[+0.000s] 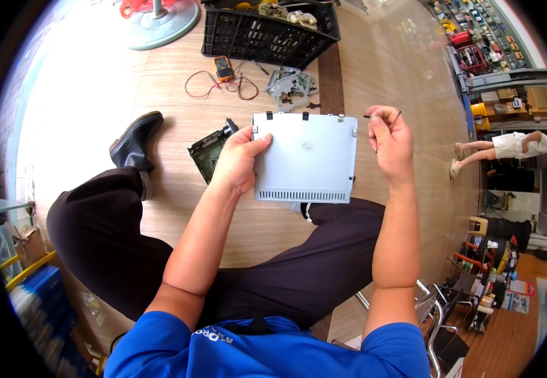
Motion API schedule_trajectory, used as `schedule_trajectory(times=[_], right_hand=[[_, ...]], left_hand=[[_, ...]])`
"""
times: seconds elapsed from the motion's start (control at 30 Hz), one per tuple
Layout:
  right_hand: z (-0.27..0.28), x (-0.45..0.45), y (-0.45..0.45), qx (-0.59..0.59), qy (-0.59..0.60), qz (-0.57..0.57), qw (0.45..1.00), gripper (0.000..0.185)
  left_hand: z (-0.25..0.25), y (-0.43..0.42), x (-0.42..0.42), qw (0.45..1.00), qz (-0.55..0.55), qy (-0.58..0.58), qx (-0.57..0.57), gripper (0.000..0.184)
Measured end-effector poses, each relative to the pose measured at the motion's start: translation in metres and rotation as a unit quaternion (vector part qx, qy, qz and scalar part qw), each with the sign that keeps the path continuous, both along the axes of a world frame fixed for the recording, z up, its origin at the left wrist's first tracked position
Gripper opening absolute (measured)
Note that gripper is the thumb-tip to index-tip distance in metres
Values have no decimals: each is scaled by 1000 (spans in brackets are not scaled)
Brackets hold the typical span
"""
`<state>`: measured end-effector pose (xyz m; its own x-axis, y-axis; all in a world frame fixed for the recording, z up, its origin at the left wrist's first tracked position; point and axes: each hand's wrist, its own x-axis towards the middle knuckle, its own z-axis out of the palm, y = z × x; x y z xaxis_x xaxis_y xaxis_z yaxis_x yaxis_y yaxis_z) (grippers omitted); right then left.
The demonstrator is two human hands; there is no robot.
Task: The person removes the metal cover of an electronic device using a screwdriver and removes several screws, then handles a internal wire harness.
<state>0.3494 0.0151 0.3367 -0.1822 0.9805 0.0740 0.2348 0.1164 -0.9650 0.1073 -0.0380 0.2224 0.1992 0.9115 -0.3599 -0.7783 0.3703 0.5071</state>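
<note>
Tiled floor (437,82) opens beyond the panel's (305,157) far edge, between hands.

Metal panel (305,165), one: pale blue-grey, near-rectangular, broad face to the camera. Two black tabs on far edge; row of narrow slots along near edge; small round mark on the face; small side tabs. Raised above the floor (273,236), gripped at its left edge by the left hand (239,157).

Slim dark piece (368,116): pinched in the right hand (388,135), apart from the panel's right edge; form mostly hidden by fingers.

Circuit board assembly (206,155), one: green, metal-edged, tilted to the panel, on the floor beside the left hand.

Grey metal parts (292,83): irregular, grouped on the floor beyond the panel.
</note>
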Motion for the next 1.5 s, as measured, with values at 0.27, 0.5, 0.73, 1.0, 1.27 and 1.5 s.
schedule_trajectory(times=[0.27, 0.5, 0.73, 1.0, 1.27, 1.5], right_hand=[[-4, -32, -14, -28, 0, -5, 1000, 7], [-10, -50, -19, 66, -200, 103, 972, 19], [-8, -50, -21, -46, -167, 109, 979, 18], [-1, -48, -20, 2, -206, 180, 962, 17], [3, -52, -24, 56, -238, 183, 952, 12], [0, -52, -23, 97, -254, 178, 946, 9]], left_hand=[[-6, -5, 14, 989, 1, 124, 77, 16], [1, -19, 33, 846, 75, 460, 260, 20], [5, -16, 28, 685, 183, 584, 395, 31], [-1, -13, 26, 613, 215, 624, 435, 35], [-5, -13, 27, 630, 197, 609, 439, 32], [-1, -15, 25, 638, 188, 610, 431, 34]])
